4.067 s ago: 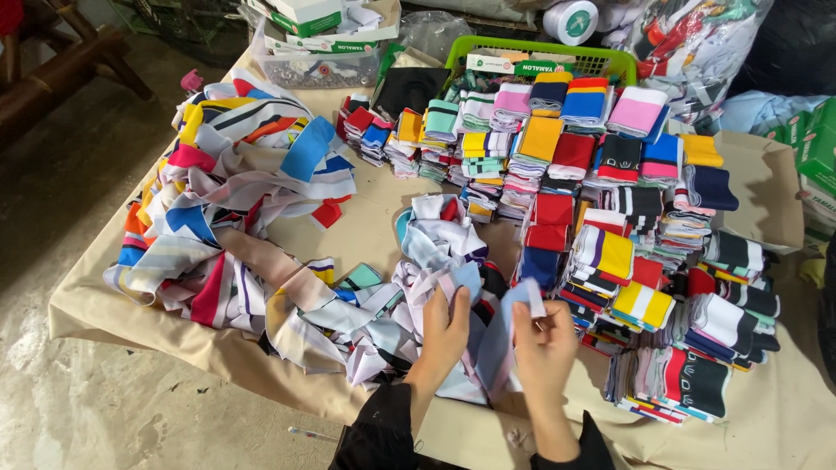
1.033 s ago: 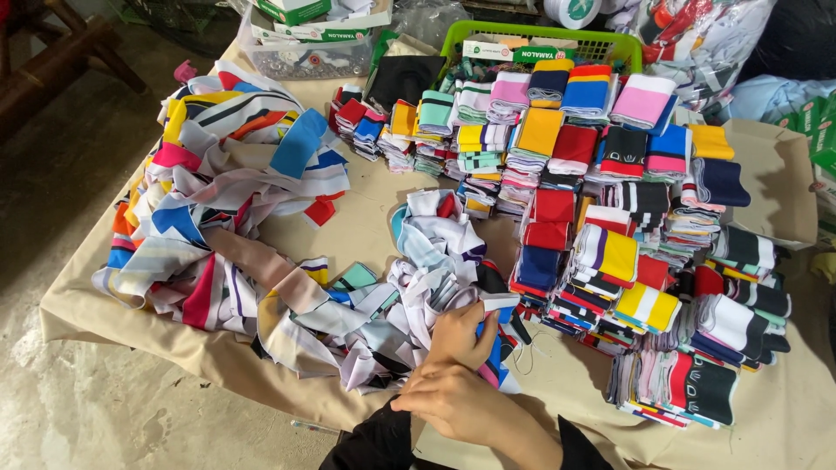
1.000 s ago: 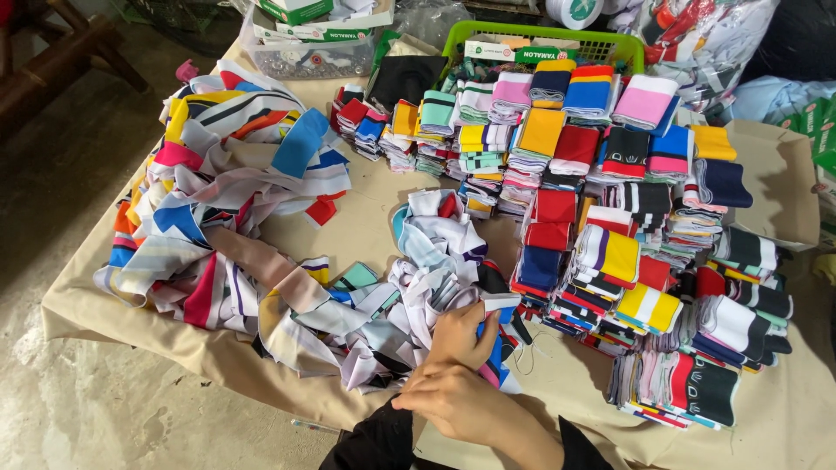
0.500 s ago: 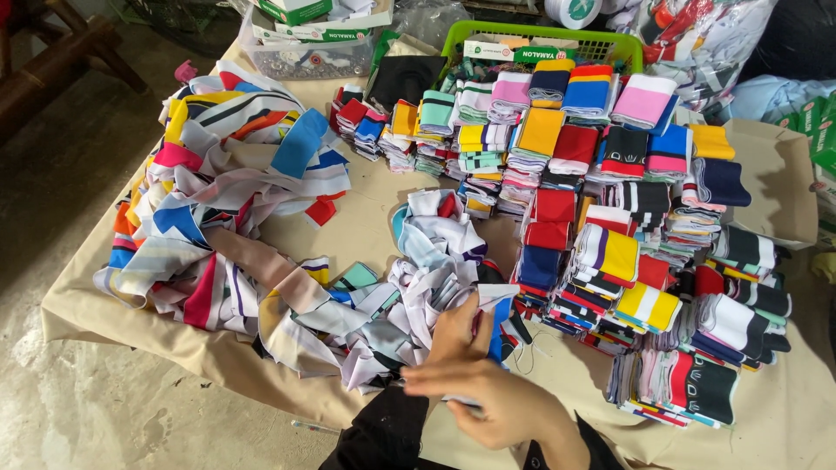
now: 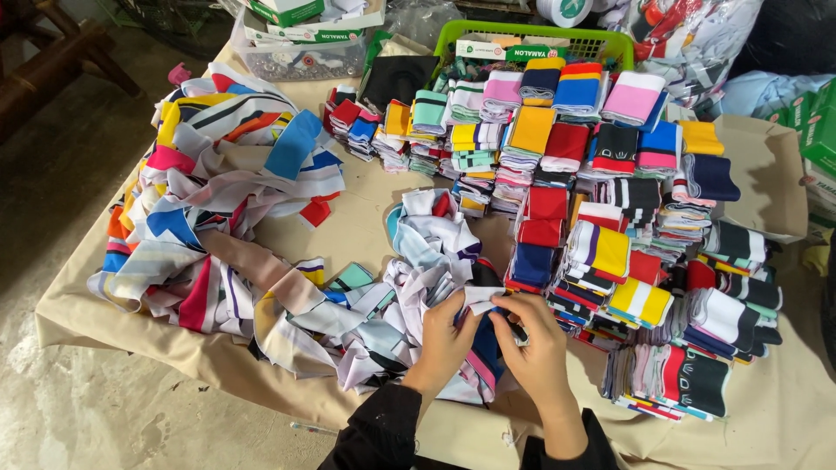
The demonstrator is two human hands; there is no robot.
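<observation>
You are pinching a white strip [image 5: 482, 300] between both hands, just above the near edge of the desk [image 5: 366, 222]. Your left hand [image 5: 446, 335] is gripping its left end with fingers curled, and your right hand [image 5: 533, 341] is nipping its right end between thumb and fingertips. The strip is lying over a dark blue and pink piece [image 5: 484, 352], at the near end of a loose white heap [image 5: 418, 261]. A bigger tangle [image 5: 209, 191] of coloured strips is sprawling to your left. Folded stacks [image 5: 610, 200] in many colours are filling the right half of the desk, touching one another. A green basket [image 5: 531, 39] is sitting at the far edge behind them.
</observation>
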